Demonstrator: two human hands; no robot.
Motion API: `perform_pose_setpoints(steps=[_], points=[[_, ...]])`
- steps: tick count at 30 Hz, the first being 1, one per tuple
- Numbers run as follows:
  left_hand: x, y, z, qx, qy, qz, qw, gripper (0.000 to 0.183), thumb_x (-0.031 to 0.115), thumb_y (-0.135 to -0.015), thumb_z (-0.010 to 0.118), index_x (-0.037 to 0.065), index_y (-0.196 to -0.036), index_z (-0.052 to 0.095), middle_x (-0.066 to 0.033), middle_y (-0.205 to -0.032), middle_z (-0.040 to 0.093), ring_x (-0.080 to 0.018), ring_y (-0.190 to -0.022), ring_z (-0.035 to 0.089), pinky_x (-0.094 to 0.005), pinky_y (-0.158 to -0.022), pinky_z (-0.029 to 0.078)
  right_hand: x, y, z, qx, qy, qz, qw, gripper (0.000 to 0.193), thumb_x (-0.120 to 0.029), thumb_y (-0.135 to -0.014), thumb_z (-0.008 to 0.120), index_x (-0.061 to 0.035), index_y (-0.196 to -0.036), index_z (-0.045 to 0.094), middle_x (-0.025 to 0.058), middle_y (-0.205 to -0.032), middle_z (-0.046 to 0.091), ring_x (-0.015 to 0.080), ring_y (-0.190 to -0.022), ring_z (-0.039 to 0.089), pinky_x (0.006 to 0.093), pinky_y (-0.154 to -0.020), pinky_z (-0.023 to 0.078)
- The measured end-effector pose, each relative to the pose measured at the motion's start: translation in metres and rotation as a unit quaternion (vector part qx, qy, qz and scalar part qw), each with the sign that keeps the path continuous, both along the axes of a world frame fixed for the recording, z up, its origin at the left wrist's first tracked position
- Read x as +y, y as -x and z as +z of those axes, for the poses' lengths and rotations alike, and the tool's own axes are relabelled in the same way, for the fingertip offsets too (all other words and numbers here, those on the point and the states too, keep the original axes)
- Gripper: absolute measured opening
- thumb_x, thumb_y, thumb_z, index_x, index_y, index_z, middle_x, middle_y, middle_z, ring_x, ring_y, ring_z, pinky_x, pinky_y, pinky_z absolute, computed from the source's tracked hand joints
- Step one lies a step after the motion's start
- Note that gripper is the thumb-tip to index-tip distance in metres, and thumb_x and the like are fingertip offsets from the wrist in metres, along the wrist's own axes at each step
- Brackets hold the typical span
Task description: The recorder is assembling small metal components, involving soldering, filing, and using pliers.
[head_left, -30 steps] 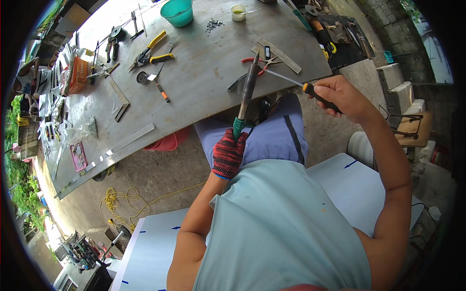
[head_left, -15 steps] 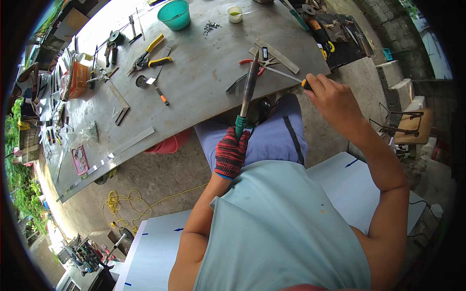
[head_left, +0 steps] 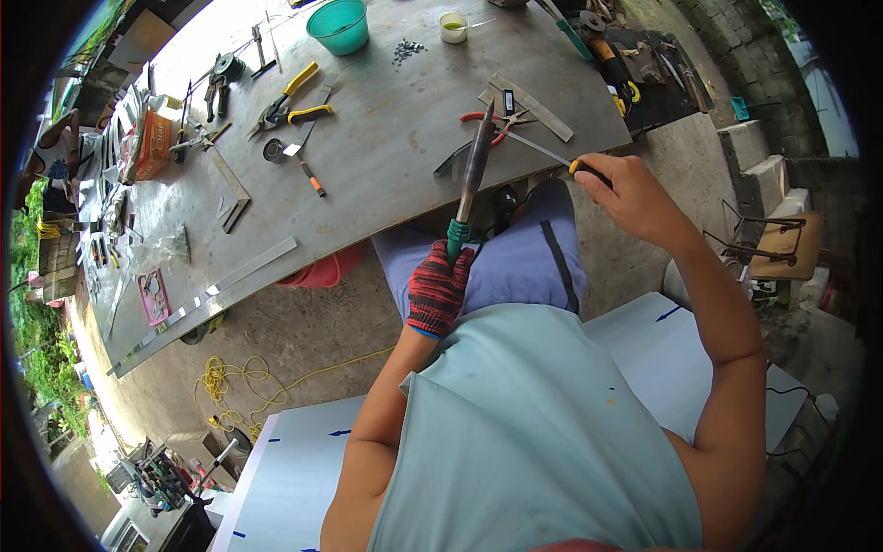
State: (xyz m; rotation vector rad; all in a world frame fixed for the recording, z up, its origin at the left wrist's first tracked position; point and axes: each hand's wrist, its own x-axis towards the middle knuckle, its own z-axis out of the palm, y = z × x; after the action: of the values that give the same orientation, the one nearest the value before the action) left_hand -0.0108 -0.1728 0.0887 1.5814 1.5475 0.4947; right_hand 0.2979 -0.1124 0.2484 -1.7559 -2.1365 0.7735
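In a red and black knitted glove, my left hand (head_left: 440, 288) grips the green handle of a large soldering iron (head_left: 475, 167). Its dark metal barrel points away from me, with the pointed tip over the table. My bare right hand (head_left: 635, 198) is closed on the black and yellow handle of a screwdriver (head_left: 543, 147). The shaft slants left toward the iron's tip; whether they touch I cannot tell. Below and around the tip lie red-handled pliers (head_left: 499, 136), a small black device with a light display (head_left: 509, 101) and flat metal strips (head_left: 533, 109).
On the metal table (head_left: 368, 175) are a green bowl (head_left: 338, 28), a pile of small dark pieces (head_left: 407, 51), a cup of yellowish liquid (head_left: 453, 28), yellow-handled snips (head_left: 287, 97) and a metal square (head_left: 228, 189). An angle grinder (head_left: 602, 55) lies at the right. Yellow cord (head_left: 221, 382) coils on the floor.
My right hand has turned and dropped slightly, baring more of the screwdriver's handle. My left hand keeps its hold on the soldering iron. The whole view has shifted a little.
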Motion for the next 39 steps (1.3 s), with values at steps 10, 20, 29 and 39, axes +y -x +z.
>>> perform_pose_setpoints(steps=[10, 20, 29, 39], points=[[0.001, 0.003, -0.001, 0.027, -0.049, -0.014, 0.998, 0.029, 0.035, -0.097, 0.073, 0.009, -0.104, 0.062, -0.0207, -0.075, 0.066, -0.0441, -0.070, 0.066, -0.0519, -0.059, 0.048, 0.001, -0.019, 0.005, 0.327, 0.369, -0.163, 0.855, 0.032, -0.029, -0.109, 0.055, 0.0013, -0.109, 0.067, -0.0005, -0.069, 0.056, 0.0048, -0.048, 0.047, 0.0222, -0.044, 0.038], [0.004, 0.002, 0.002, 0.057, -0.051, -0.023, 0.997, 0.030, 0.039, -0.098, 0.071, 0.010, -0.105, 0.063, -0.0204, -0.080, 0.070, -0.0442, -0.074, 0.068, -0.0532, -0.062, 0.052, -0.006, -0.023, -0.001, 0.359, 0.385, -0.177, 0.832, 0.037, -0.033, -0.110, 0.054, 0.0007, -0.105, 0.069, -0.0007, -0.069, 0.056, 0.0055, -0.048, 0.048, 0.0224, -0.044, 0.040], [0.009, 0.000, -0.004, 0.038, -0.103, -0.032, 0.993, 0.029, 0.036, -0.096, 0.075, 0.011, -0.103, 0.063, -0.0201, -0.075, 0.066, -0.0438, -0.069, 0.066, -0.0515, -0.058, 0.049, -0.011, -0.027, 0.003, 0.289, 0.329, -0.137, 0.888, 0.042, -0.035, -0.112, 0.050, 0.0019, -0.101, 0.067, -0.0007, -0.065, 0.054, 0.0057, -0.049, 0.047, 0.0243, -0.043, 0.040], [0.011, 0.003, -0.006, 0.054, -0.143, -0.052, 0.987, 0.031, 0.038, -0.095, 0.075, 0.011, -0.104, 0.064, -0.0199, -0.077, 0.069, -0.0437, -0.070, 0.068, -0.0521, -0.059, 0.052, -0.015, -0.050, -0.011, 0.483, 0.484, -0.142, 0.716, 0.043, -0.039, -0.112, 0.049, 0.0007, -0.108, 0.064, 0.0006, -0.069, 0.055, 0.0074, -0.049, 0.047, 0.0233, -0.042, 0.038]])
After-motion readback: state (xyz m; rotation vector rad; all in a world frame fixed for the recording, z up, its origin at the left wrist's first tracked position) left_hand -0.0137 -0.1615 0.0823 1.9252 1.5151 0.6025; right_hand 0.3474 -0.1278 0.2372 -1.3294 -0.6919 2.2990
